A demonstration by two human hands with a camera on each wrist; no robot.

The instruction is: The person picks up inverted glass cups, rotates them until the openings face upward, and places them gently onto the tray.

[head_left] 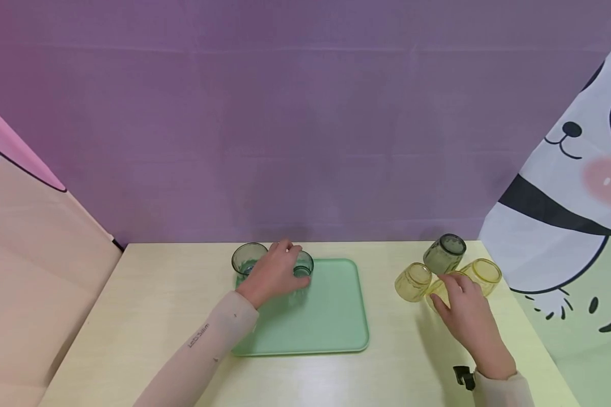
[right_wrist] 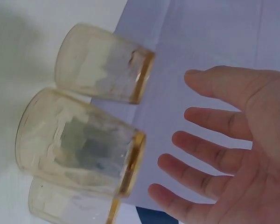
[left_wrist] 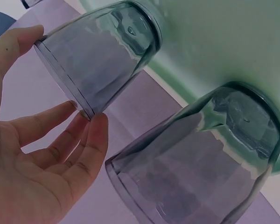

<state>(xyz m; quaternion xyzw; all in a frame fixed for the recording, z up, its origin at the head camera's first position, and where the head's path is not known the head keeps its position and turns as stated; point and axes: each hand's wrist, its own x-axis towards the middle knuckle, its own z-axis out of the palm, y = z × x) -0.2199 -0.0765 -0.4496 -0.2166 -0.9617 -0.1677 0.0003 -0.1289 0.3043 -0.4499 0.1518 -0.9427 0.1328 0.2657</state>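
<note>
My left hand holds a smoky grey glass by its rim, thumb on one side and fingertips on the other. This glass stands upright at the far edge of the green tray. Beside it, at the tray's far left corner, is a second grey glass, also upright. My right hand hovers with spread fingers over the front yellow glass, apart from it in the right wrist view. That glass is upside down, between a left yellow glass and a right yellow glass.
Behind the yellow glasses stands an upside-down grey glass. All are near the right edge of the pale table. A purple cloth hangs behind the table, and a panda-print cloth is at the right.
</note>
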